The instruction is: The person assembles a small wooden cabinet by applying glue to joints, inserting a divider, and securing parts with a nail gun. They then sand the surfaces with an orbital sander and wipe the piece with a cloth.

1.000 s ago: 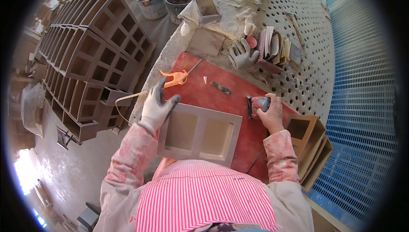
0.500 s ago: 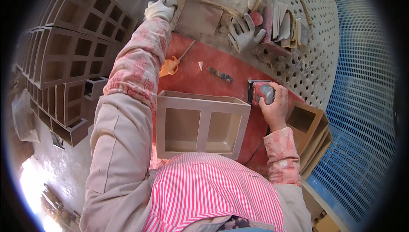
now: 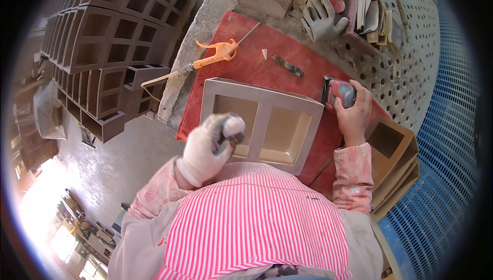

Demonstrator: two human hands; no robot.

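Observation:
My right hand [image 3: 355, 113], bare, is closed round the grey and red body of a small power sander [image 3: 341, 94] at the right side of the red work mat. My left hand [image 3: 209, 149], in a white and grey glove, is raised over the left front of a grey box frame [image 3: 261, 120] with two rectangular openings. Its fingers are curled and slightly blurred; what they hold, if anything, I cannot make out. The frame stands on the red mat [image 3: 308, 72] close to my striped apron, its right end near the sander.
Beyond the frame lie an orange air blow gun [image 3: 222, 51], a white scrap [image 3: 264, 54] and a dark strip [image 3: 287, 66]. Further off are a grey glove [image 3: 323, 19] and a box of sanding sheets [image 3: 362, 23]. Brown frames [image 3: 393, 146] stand right; stacked frames [image 3: 102, 38] rise left.
My left hand has come back from the far left of the bench to above the box frame, its fingers curled. My right hand stays on the sander. The view has shifted.

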